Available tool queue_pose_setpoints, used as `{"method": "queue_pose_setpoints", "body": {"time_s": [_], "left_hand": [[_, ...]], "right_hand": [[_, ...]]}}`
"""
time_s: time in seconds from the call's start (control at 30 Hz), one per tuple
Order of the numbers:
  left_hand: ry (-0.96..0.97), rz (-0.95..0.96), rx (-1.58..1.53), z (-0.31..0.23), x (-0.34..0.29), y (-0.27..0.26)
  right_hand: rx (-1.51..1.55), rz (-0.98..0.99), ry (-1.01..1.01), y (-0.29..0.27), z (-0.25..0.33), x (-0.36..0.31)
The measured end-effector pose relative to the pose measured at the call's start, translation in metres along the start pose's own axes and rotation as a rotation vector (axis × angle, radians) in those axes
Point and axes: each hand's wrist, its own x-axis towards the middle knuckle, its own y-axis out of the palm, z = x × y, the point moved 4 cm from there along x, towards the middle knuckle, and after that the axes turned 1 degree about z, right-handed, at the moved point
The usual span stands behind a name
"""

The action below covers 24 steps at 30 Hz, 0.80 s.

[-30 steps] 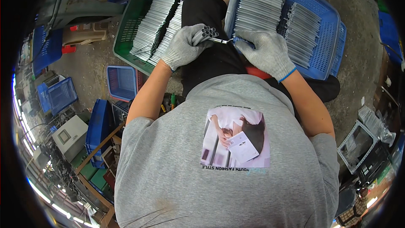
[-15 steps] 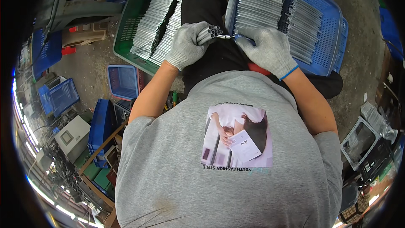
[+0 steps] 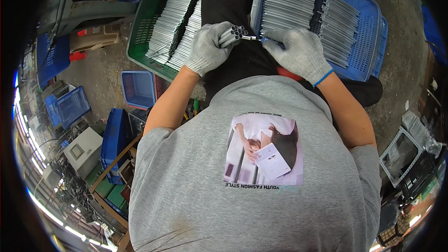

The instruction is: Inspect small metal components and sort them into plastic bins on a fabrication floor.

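My left hand (image 3: pixel 207 49), in a grey-white knit glove, is closed around a small bundle of thin metal tubes (image 3: pixel 228 37). Their open round ends face right, toward my other hand. My right hand (image 3: pixel 301 52), gloved with a blue cuff edge, grips a blue-handled tool with a slim metal shaft (image 3: pixel 250 38). The shaft points left, its tip at the tube ends; whether it sits inside one of them I cannot tell. Most of the handle is hidden by my fingers. Both hands are above my dark-trousered lap.
A green crate (image 3: pixel 134 42) with stacked metal tubes (image 3: pixel 170 16) stands ahead on the left. Ahead on the right, a blue crate (image 3: pixel 371 28) holds two rows of similar tubes (image 3: pixel 289 4). An open blue bin (image 3: pixel 138 88) rests on the floor at left.
Both hands keep their hold, with the tool's tip still at the tube ends. The whole view has shifted slightly; my right hand appears a little farther right.
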Motion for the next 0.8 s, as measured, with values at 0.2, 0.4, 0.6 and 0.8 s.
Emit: {"method": "queue_pose_setpoints", "body": {"time_s": [0.2, 0.4, 0.6, 0.8], "left_hand": [[0.019, 0.017, -0.005, 0.005, -0.001, -0.001], [-0.091, 0.056, -0.032, 0.011, -0.003, 0.003], [-0.046, 0.032, 0.061, 0.002, 0.000, 0.000], [-0.173, 0.071, 0.027, -0.018, 0.027, -0.005]], "right_hand": [[0.003, -0.079, 0.005, 0.005, -0.006, 0.005], [-0.031, 0.064, 0.027, 0.010, -0.006, 0.007], [0.224, 0.069, 0.076, 0.010, -0.013, 0.002], [0.284, -0.103, 0.237, -0.008, -0.032, -0.007]]}}
